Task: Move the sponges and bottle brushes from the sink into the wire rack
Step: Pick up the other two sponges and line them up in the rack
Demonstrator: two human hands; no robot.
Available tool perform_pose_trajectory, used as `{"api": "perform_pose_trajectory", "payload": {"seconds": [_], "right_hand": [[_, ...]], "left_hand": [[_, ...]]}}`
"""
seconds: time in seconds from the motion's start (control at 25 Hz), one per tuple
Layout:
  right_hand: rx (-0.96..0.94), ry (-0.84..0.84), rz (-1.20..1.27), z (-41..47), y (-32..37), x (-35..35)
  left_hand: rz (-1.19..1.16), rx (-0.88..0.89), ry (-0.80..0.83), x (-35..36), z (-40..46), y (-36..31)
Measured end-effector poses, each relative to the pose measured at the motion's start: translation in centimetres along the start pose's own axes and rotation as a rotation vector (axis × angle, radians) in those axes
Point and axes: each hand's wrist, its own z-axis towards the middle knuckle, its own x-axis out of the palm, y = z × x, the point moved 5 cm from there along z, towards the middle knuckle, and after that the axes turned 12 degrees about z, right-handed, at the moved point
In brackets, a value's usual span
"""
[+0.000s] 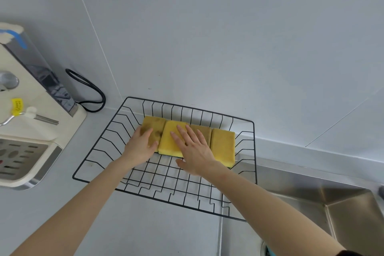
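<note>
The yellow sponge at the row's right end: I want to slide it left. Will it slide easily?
The yellow rectangular sponge probably feels light and squashy. Lying flat on the black wire rack, its soft foam may snag the wires, so lifting likely beats pushing.

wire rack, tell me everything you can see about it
The wire rack is a shallow black basket of thin metal rods, with a grid floor and sloped slatted sides. It sits flat on the pale counter against the wall, its right corner overhanging the steel sink. Four yellow sponges lie in a row along its back. Both hands, left hand and right hand, rest flat on them.
</note>
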Motion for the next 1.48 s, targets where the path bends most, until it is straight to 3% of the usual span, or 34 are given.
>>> {"api": "perform_pose_trajectory", "payload": {"seconds": [0.28,1.0,1.48], "right_hand": [[0.131,-0.075,0.053,-5.9,-1.1,-3.8],[0.295,-0.228,0.039,-24.5,-6.6,-7.9],[0.481,-0.142,0.204,-33.7,-13.6,-2.2]], "left_hand": [[0.059,0.1,0.04,-1.6,-3.7,-3.7],[0.146,0.411,-0.134,-1.6,-18.1,-20.1],[0.007,0.525,0.116,10.0,-23.3,-26.7]]}}
